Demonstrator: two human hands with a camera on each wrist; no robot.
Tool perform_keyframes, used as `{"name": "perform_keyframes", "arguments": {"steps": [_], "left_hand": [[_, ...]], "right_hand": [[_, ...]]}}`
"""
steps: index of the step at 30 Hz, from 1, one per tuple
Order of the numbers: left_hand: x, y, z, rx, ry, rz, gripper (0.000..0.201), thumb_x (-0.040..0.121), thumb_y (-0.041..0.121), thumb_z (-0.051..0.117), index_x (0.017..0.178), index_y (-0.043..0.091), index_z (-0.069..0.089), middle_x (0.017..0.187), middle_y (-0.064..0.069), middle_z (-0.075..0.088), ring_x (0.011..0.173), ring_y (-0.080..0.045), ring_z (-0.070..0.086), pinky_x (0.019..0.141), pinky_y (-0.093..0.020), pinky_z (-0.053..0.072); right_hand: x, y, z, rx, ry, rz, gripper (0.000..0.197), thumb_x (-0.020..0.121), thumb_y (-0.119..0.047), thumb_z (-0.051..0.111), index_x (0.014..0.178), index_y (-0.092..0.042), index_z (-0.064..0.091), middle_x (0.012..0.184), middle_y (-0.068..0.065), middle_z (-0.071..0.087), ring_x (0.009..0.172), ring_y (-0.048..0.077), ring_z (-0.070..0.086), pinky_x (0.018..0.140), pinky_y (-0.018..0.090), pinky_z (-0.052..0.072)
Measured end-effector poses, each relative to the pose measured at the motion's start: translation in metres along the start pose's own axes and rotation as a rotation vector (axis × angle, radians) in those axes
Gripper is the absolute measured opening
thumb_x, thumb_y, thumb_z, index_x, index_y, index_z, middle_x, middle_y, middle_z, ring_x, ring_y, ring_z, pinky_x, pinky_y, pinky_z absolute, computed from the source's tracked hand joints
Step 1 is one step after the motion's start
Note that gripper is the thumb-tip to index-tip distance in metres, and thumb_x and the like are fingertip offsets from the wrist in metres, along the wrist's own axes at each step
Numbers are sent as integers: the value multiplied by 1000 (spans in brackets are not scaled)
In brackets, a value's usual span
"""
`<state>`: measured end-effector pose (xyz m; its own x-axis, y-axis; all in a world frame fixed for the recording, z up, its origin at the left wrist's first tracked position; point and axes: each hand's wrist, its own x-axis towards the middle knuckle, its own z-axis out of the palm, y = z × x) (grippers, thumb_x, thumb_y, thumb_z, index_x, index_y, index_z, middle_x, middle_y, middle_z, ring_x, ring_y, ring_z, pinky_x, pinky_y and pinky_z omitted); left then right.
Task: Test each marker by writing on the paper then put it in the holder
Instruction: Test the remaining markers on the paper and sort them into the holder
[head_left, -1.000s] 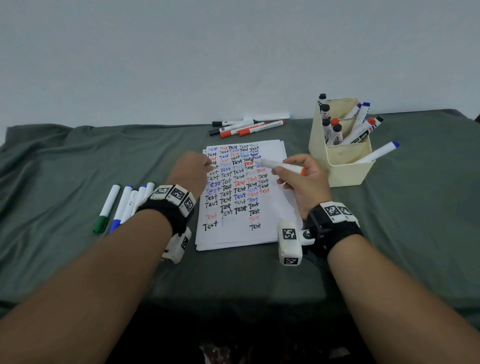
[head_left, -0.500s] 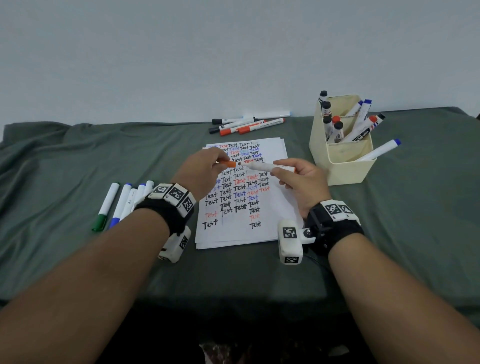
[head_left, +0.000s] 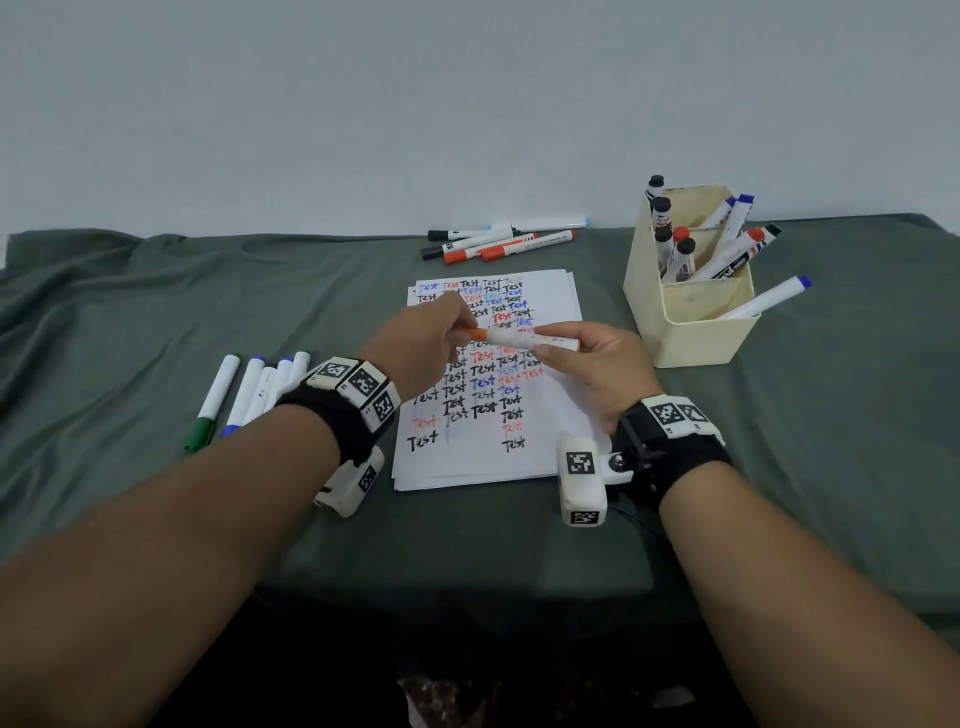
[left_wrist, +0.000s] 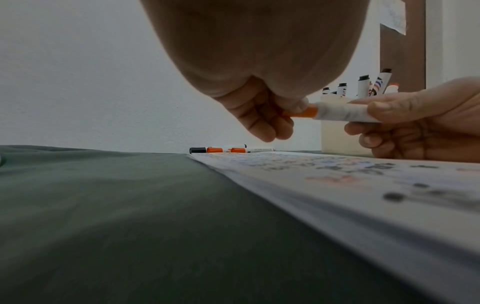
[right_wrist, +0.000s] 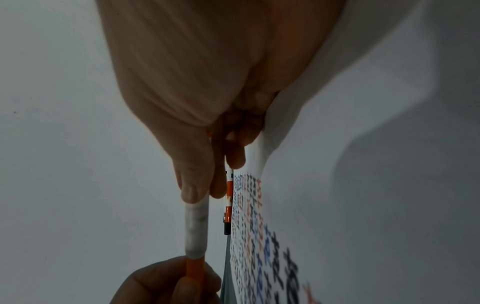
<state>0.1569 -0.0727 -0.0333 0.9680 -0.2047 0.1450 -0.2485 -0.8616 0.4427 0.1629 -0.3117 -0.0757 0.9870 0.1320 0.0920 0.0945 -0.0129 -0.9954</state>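
Observation:
A white marker (head_left: 535, 340) with an orange cap (head_left: 475, 334) lies level above the paper (head_left: 553, 291), which is covered with "Test" words. My right hand (head_left: 550, 349) grips the marker's barrel (left_wrist: 342, 112) between thumb and fingers. My left hand (head_left: 461, 333) pinches the cap (left_wrist: 306, 111), which sits against the barrel's end (right_wrist: 196, 230). The cream holder (head_left: 691, 332) stands to the right of the paper, apart from both hands, with several markers in it.
Several capped markers (head_left: 244, 395) lie on the green cloth (head_left: 156, 322) left of the paper. Another group of markers (head_left: 498, 244) lies behind the paper near the wall. One blue-capped marker (head_left: 763, 301) leans out of the holder's front compartment.
My right hand lifted the marker off the paper. My left hand left the sheet, brought the orange cap to the marker's tip and now holds it against the barrel.

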Motion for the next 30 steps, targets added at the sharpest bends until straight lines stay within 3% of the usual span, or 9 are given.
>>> {"name": "perform_keyframes", "arguments": {"steps": [7,12,14,17,19,21,25,27,30], "left_hand": [[-3,-1,-1,57,-23,32,12,101,16,55,101,27,53,80,11,60,66,-4,51,56,-21,36],[-16,5,-7,202,-82,167,29,101,32,55,129,32,62,92,14,65,77,-8,56,62,-15,34],[-25,5,-10,246,-71,176,28,101,32,55,126,29,66,87,8,71,74,-12,60,61,-23,42],[-37,-3,-18,341,-73,-20,22,99,28,51,107,18,70,82,1,68,71,-17,62,65,-33,51],[-48,-14,-24,383,-34,-171,19,96,22,50,94,13,67,81,-1,65,78,-24,63,65,-33,46],[-63,-24,-28,352,23,-283,20,92,16,51,107,12,63,91,-6,65,91,-31,64,71,-32,42],[-87,-36,-33,523,-84,-442,60,87,20,49,146,23,38,118,-14,59,109,-34,56,97,-43,42],[-94,-43,-33,670,-131,-436,57,86,24,51,142,19,39,122,-10,53,114,-30,53,105,-43,34],[-102,-50,-37,780,-124,-394,34,85,26,49,118,19,49,109,1,50,103,-24,51,100,-39,24]], "right_hand": [[-2,-2,3,-73,-17,12,20,79,-25,88,87,-43,82,70,-12,65,64,8,52,64,20,45],[-4,-7,5,-145,-52,22,26,80,-22,87,101,-35,80,92,6,77,76,12,58,74,24,51],[-3,-8,5,-173,-47,2,38,82,-22,85,117,-36,74,97,-7,75,81,11,57,80,23,52],[0,-10,4,-269,-29,16,48,86,-32,82,131,-34,66,115,-14,69,92,8,58,84,18,50],[0,-11,8,-303,-21,40,45,87,-34,81,130,-29,68,116,-15,68,95,7,59,81,16,46],[-3,-13,12,-264,25,33,36,87,-30,81,122,-27,73,111,-12,70,94,5,60,81,17,47],[-8,-22,15,-264,136,-58,16,89,-23,77,104,-28,76,94,-20,69,84,-14,60,70,1,41],[-12,-27,19,-330,98,-59,14,90,-22,75,103,-28,76,99,-16,71,89,-11,60,71,0,39],[-18,-37,23,-522,3,-72,19,94,-26,71,112,-25,76,113,-11,71,100,1,58,75,4,36]]}}
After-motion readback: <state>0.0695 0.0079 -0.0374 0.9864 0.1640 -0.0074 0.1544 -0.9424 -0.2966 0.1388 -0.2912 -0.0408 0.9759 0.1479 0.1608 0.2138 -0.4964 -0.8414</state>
